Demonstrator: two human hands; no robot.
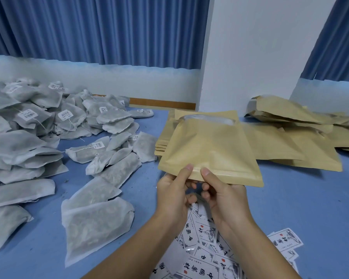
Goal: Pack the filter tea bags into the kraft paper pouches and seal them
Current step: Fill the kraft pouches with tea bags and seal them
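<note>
Fingers point(186, 170) of left hand point(172, 193) and right hand point(225, 195) pinched on the near zip edge of the kraft pouch point(210, 146) — probably sealing: press outward along the strip, evenly, feeling for gaps.

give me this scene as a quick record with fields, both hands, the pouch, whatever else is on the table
left hand: pinches near edge of kraft pouch, thumb on top
right hand: pinches the same edge, beside the left
pouch state: held above blue table, far end gaping, pale lining visible; contents cannot tell
tea bags: loose pile on the left, none in hand
spare pouches: flat, behind and right of the held one
printed labels: scattered under the wrists
</note>
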